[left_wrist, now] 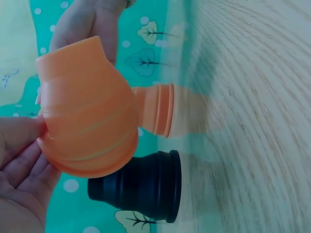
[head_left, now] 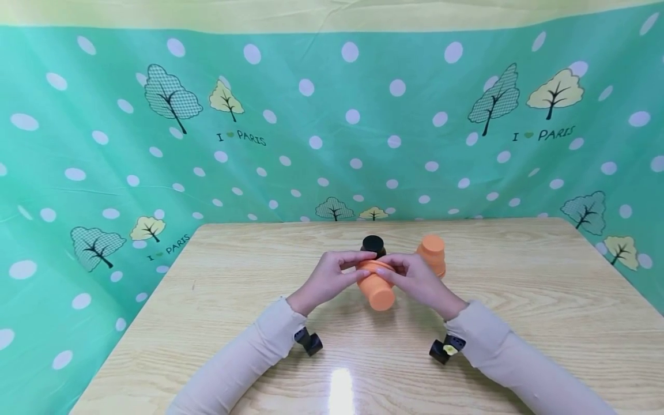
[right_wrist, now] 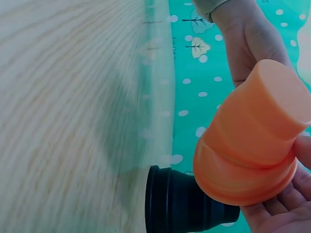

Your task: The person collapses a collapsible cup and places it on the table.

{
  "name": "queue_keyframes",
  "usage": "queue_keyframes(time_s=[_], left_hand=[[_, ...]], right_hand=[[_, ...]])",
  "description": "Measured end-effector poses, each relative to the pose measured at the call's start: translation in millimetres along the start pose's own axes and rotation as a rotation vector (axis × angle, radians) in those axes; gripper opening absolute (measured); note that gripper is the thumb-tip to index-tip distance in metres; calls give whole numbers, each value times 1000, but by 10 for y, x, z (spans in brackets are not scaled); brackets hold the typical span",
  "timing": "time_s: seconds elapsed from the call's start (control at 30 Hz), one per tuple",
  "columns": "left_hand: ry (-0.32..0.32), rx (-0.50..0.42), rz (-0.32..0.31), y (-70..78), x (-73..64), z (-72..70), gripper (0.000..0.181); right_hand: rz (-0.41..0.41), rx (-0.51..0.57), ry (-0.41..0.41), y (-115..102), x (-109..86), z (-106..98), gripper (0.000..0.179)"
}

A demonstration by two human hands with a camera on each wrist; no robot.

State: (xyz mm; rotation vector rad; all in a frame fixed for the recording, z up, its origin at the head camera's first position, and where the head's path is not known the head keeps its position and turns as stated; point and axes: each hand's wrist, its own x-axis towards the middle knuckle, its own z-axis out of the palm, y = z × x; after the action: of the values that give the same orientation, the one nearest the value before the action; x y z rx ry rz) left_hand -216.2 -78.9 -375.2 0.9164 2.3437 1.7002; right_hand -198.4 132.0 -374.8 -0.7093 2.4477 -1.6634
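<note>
Both hands hold an orange collapsible cup (head_left: 377, 288) above the table, its flat base tilted down toward the head camera. The left hand (head_left: 336, 272) pinches its wide rim on the left, thumb on the near side and fingers beyond. On the opposite side, the right hand (head_left: 419, 282) grips the same rim in a similar way. In the left wrist view the cup's ridged wall (left_wrist: 87, 111) looks bent and bulging; the right wrist view shows its round base (right_wrist: 284, 90). The inside of the cup is hidden.
Just behind the hands, a black stepped cup (head_left: 373, 244) stands upside down on the wooden table (head_left: 249, 265). A second orange cup (head_left: 432, 252), also upside down, stands beyond the right hand. A green dotted cloth (head_left: 290, 115) hangs behind the table's far edge.
</note>
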Motion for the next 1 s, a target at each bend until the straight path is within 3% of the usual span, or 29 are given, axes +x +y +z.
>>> queue_keyframes(time_s=[0.17,0.4,0.67,1.0], left_hand=[[-1,-10,-6,3,15,-10,33],[-28,-171,-59,-43,-31,-41,36],[-11,-246,-47,-69,-40,-28,40],[63,-221,-40,-82,-12,-8,31]], right_hand=[[-21,63,18,25,-16,-8,27],[-32,181,67,36,-63,-23,30],[-82,282,117,81,-54,-15,31],[-108,280,151,93,-46,43,28]])
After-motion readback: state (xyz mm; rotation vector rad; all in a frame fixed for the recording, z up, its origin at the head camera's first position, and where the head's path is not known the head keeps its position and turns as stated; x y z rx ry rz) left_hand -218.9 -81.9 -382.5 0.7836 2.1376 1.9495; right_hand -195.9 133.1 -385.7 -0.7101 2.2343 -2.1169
